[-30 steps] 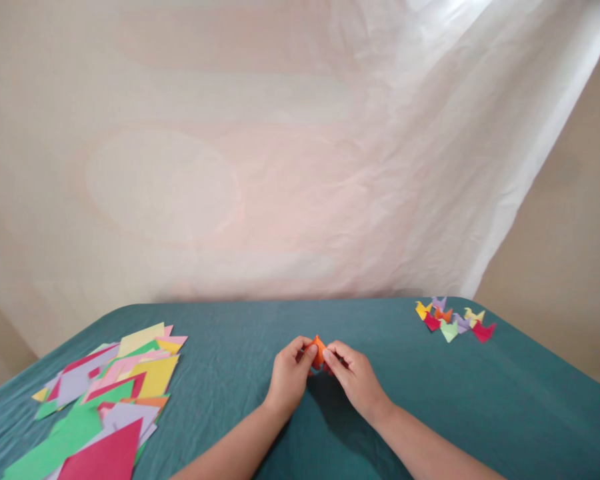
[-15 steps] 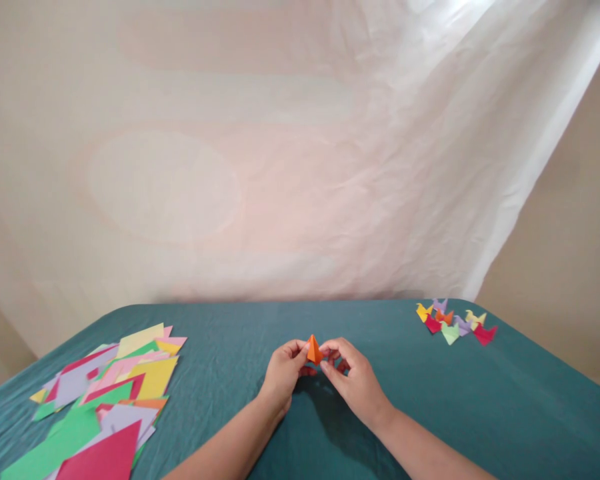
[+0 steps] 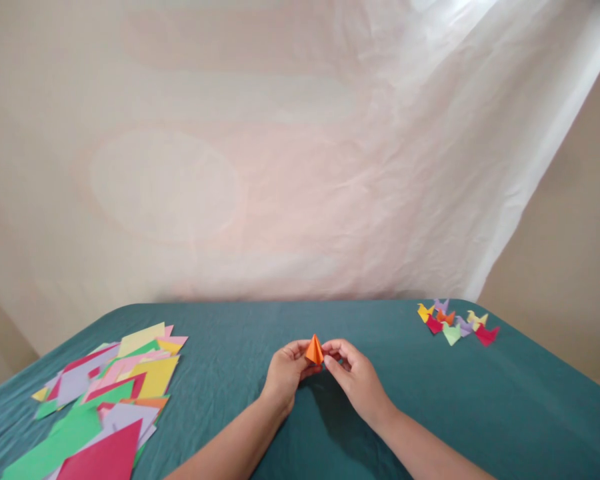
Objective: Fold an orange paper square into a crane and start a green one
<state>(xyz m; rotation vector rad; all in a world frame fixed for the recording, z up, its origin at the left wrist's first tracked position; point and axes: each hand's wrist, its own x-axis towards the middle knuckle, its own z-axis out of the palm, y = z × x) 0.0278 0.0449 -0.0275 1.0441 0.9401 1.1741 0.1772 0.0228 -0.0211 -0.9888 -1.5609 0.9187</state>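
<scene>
A small folded orange paper piece (image 3: 314, 349) stands point-up between my two hands over the middle of the teal tablecloth (image 3: 230, 333). My left hand (image 3: 285, 375) pinches its left side with thumb and fingers. My right hand (image 3: 355, 380) pinches its right side, fingers curled. Both forearms reach in from the bottom edge.
A loose pile of coloured paper sheets (image 3: 105, 400) lies at the left, in red, green, yellow, pink and lilac. Several small folded paper figures (image 3: 455, 321) sit at the far right of the table. A white sheet (image 3: 280, 167) hangs behind.
The orange piece has turned from a rounded shape hidden in my fingers to an upright point. Both hands shifted slightly away from me and stayed pinched on it.
</scene>
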